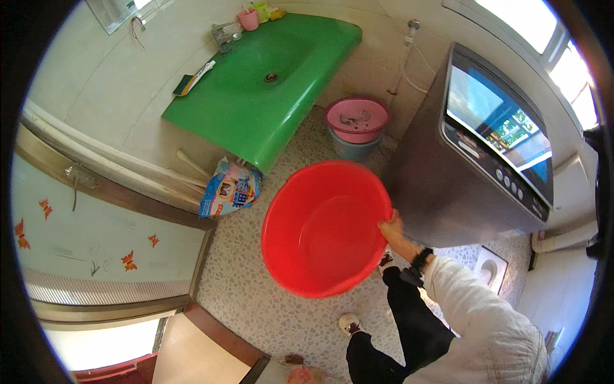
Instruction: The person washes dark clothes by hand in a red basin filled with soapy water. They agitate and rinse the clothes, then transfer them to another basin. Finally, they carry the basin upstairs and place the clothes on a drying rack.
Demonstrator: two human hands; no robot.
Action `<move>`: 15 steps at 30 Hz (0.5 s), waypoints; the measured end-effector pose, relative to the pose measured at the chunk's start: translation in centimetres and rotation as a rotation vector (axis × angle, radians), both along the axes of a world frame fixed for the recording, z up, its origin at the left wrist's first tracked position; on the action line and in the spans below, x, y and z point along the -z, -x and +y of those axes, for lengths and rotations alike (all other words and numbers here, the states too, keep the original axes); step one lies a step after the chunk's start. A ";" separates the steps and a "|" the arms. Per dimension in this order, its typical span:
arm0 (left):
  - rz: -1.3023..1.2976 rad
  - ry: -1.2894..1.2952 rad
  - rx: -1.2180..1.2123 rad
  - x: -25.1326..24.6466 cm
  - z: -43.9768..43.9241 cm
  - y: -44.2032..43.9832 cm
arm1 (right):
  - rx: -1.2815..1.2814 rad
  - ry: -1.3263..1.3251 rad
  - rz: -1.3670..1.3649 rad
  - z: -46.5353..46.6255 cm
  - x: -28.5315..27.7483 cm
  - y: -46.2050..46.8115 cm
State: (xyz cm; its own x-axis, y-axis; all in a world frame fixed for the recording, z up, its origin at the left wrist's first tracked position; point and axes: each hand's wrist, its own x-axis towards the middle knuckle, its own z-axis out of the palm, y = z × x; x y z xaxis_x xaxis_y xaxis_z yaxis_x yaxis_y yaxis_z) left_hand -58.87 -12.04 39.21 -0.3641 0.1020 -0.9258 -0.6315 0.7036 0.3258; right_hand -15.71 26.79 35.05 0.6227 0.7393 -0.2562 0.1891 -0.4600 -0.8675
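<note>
My right hand (392,229) grips the rim of a large red plastic basin (331,235) at its right side. The basin's smooth inside faces up towards me. Whether its base touches the floor cannot be told from this angle. A dark band or watch (421,261) circles my right wrist, below a white sleeve. Just beyond the hand stands a dark top-loading washing machine (422,177) with a glossy lid. My left hand is out of view.
A green washbasin counter (307,72) juts from the wall. Under its front corner sits a printed plastic bag (232,189). A pink basin (357,120) rests on a blue-grey bucket (352,149). A squat toilet (490,269) lies behind the washing machine; a glass-panelled door (110,235) stands at left.
</note>
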 end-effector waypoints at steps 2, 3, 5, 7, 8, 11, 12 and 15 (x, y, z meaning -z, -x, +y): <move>-0.029 0.000 -0.015 -0.1 -3.1 -2.0 | 0.000 0.031 -0.071 5.5 1.2 0.4; -0.036 -0.001 -0.014 -0.4 -4.6 -3.1 | 0.002 0.058 -0.104 7.9 1.7 0.1; -0.042 -0.001 -0.021 -1.6 -7.1 -5.5 | 0.015 0.019 -0.133 12.5 3.0 -0.8; -0.033 0.013 -0.041 -2.8 -8.6 -7.7 | 0.015 0.016 -0.108 16.3 4.5 -1.0; -0.032 0.019 -0.050 -3.4 -9.2 -8.7 | 0.005 0.025 -0.083 18.2 5.2 -1.5; -0.040 0.037 -0.080 -4.5 -10.0 -11.8 | -0.039 -0.009 -0.084 22.7 7.9 -1.5; -0.060 0.092 -0.084 -4.7 -9.9 -12.7 | -0.060 -0.006 -0.091 23.9 8.9 -1.0; 0.004 0.102 -0.026 -4.1 -9.1 -15.5 | -0.120 -0.046 -0.039 27.0 11.8 0.7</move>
